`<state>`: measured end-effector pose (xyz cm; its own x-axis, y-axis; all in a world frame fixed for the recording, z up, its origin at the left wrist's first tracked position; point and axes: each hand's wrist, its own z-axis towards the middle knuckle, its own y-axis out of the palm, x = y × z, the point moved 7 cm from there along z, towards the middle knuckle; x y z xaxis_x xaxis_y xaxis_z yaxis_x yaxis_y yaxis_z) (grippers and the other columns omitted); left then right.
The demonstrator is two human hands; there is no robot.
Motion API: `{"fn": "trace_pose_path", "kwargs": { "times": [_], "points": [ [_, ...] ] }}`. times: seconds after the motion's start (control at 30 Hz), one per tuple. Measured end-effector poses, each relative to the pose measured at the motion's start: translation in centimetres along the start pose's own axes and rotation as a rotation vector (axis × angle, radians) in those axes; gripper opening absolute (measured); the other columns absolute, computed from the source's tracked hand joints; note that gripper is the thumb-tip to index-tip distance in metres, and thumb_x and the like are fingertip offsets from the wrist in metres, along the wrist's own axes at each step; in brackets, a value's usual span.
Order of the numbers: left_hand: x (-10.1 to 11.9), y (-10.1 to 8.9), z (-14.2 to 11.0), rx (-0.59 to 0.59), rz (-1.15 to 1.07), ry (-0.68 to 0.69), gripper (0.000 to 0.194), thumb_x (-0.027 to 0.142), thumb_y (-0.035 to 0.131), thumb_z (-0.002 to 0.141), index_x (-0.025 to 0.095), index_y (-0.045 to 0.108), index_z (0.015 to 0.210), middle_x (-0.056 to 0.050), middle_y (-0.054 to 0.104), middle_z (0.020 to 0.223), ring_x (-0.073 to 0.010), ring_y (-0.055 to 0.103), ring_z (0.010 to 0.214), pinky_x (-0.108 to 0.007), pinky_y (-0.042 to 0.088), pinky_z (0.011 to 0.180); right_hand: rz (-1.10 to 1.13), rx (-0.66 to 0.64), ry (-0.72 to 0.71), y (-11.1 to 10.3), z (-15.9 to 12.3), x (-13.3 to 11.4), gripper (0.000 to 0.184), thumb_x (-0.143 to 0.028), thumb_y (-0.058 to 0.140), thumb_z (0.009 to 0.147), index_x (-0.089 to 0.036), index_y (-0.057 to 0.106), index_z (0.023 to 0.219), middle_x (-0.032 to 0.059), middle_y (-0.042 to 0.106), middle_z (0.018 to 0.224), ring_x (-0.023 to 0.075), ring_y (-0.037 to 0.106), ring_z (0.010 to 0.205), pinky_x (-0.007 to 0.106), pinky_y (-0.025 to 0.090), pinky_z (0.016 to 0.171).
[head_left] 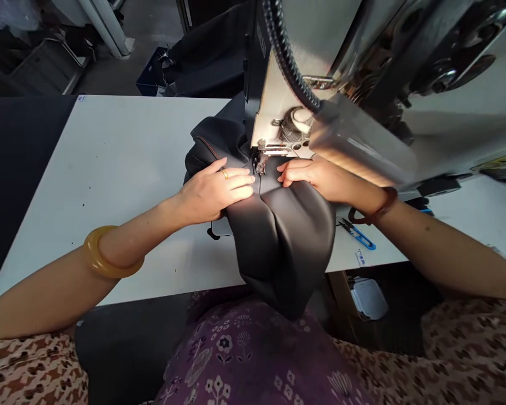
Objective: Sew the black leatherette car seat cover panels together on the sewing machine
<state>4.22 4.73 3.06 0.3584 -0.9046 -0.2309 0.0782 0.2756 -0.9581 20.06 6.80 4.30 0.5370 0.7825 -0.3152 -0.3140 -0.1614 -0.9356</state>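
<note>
A black leather-like piece (293, 225) lies bunched under the sewing machine's presser foot (259, 163) and hangs over the table's front edge. A seam with reddish stitching runs across its upper left part, and another seam line leads down from the foot. My left hand (219, 191) rests on the piece left of the foot, fingers stretched out and lying flat. To the right of the foot, my right hand (306, 174) has its fingers bent and pressed together on the material; its thumb is hidden. The needle tip is hard to make out.
The sewing machine head (295, 124) with a braided cable (289, 62) stands over the white table (143, 169). Blue thread snips (358, 233) lie near my right forearm. Below sits an open drawer (341, 292). Dark material (211, 56) and a blue bin (149, 73) are behind the table.
</note>
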Motion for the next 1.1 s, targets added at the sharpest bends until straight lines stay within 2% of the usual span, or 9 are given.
{"fn": "trace_pose_path", "kwargs": {
  "times": [0.13, 0.33, 0.43, 0.57, 0.73, 0.83, 0.97, 1.03, 1.1],
  "points": [
    [-0.7, 1.0, -0.6, -0.022, -0.047, -0.062, 0.05, 0.004, 0.049, 0.07, 0.018, 0.057, 0.118, -0.009, 0.051, 0.136, -0.0233, 0.041, 0.13, -0.05, 0.034, 0.107, 0.094, -0.04, 0.026, -0.1, -0.2, 0.7, 0.023, -0.031, 0.041, 0.092, -0.02, 0.061, 0.097, 0.0073, 0.061, 0.111, 0.0213, 0.052, 0.117, 0.035, 0.047, 0.094],
    [0.1, 0.7, -0.8, -0.12, -0.092, -0.038, 0.074, 0.005, 0.052, 0.064, 0.023, 0.041, 0.136, -0.007, 0.04, 0.145, -0.0291, 0.03, 0.136, -0.057, 0.031, 0.106, -0.016, -0.045, -0.069, -0.8, -0.2, -1.5, 0.027, -0.028, 0.047, 0.09, -0.023, 0.058, 0.114, 0.0055, 0.06, 0.118, 0.0214, 0.046, 0.124, 0.04, 0.043, 0.101],
    [0.9, -0.3, 0.1, -0.134, -0.08, 0.021, 0.061, 0.013, 0.053, 0.069, 0.023, 0.048, 0.129, -0.007, 0.046, 0.141, -0.0288, 0.04, 0.129, -0.056, 0.036, 0.102, -0.034, -0.023, -0.138, -0.9, 0.4, -2.8, 0.027, -0.019, 0.042, 0.09, -0.022, 0.06, 0.11, 0.0046, 0.064, 0.11, 0.0196, 0.052, 0.116, 0.038, 0.045, 0.099],
    [1.8, -1.0, 0.8, -0.104, -0.028, 0.045, 0.038, 0.015, 0.05, 0.075, 0.02, 0.058, 0.112, -0.007, 0.058, 0.127, -0.0228, 0.053, 0.116, -0.042, 0.043, 0.096, -0.122, -0.016, -0.135, -0.8, 1.1, -3.5, 0.027, -0.014, 0.04, 0.087, -0.021, 0.065, 0.095, 0.0048, 0.066, 0.098, 0.0195, 0.06, 0.099, 0.036, 0.051, 0.085],
    [2.1, -0.5, 0.4, -0.064, -0.027, -0.008, 0.04, 0.014, 0.052, 0.074, 0.017, 0.058, 0.114, -0.006, 0.059, 0.126, -0.0233, 0.051, 0.12, -0.039, 0.042, 0.1, -0.063, 0.053, -0.07, -0.7, 0.4, -3.0, 0.027, -0.02, 0.038, 0.09, -0.021, 0.062, 0.079, 0.0053, 0.067, 0.091, 0.0205, 0.061, 0.099, 0.037, 0.051, 0.085],
    [2.2, -0.3, 0.3, -0.092, -0.041, -0.037, 0.043, 0.014, 0.05, 0.075, 0.015, 0.056, 0.118, -0.006, 0.059, 0.127, -0.022, 0.049, 0.122, -0.036, 0.042, 0.101, 0.016, 0.189, 0.08, -0.5, -1.3, -1.6, 0.021, -0.027, 0.042, 0.091, -0.021, 0.062, 0.095, 0.0058, 0.065, 0.109, 0.0216, 0.054, 0.114, 0.041, 0.046, 0.097],
    [1.9, -0.4, 0.8, -0.128, -0.114, -0.057, 0.044, 0.022, 0.048, 0.077, 0.014, 0.055, 0.119, -0.008, 0.058, 0.128, -0.0246, 0.049, 0.122, -0.041, 0.042, 0.101, 0.018, 0.324, 0.273, -0.5, -4.3, 0.1, 0.034, -0.028, 0.044, 0.09, -0.024, 0.053, 0.123, 0.0055, 0.056, 0.127, 0.0205, 0.051, 0.121, 0.042, 0.042, 0.103],
    [1.3, -0.6, 1.2, -0.117, -0.169, -0.081, 0.046, 0.022, 0.047, 0.077, 0.013, 0.054, 0.121, -0.01, 0.057, 0.129, -0.0247, 0.049, 0.123, -0.041, 0.04, 0.103, -0.012, 0.318, 0.262, -0.7, -4.6, -0.1, 0.036, -0.026, 0.044, 0.09, -0.026, 0.051, 0.126, 0.0043, 0.054, 0.13, 0.0196, 0.05, 0.122, 0.04, 0.043, 0.103],
    [0.3, -0.8, 1.6, -0.097, -0.233, -0.136, 0.047, 0.019, 0.045, 0.078, 0.012, 0.053, 0.124, -0.01, 0.057, 0.128, -0.0223, 0.051, 0.121, -0.036, 0.041, 0.102, -0.024, 0.258, 0.173, -0.7, -3.9, -1.0, 0.036, -0.024, 0.044, 0.09, -0.027, 0.053, 0.125, 0.0026, 0.051, 0.135, 0.0189, 0.046, 0.126, 0.04, 0.04, 0.106]
  ]
}}
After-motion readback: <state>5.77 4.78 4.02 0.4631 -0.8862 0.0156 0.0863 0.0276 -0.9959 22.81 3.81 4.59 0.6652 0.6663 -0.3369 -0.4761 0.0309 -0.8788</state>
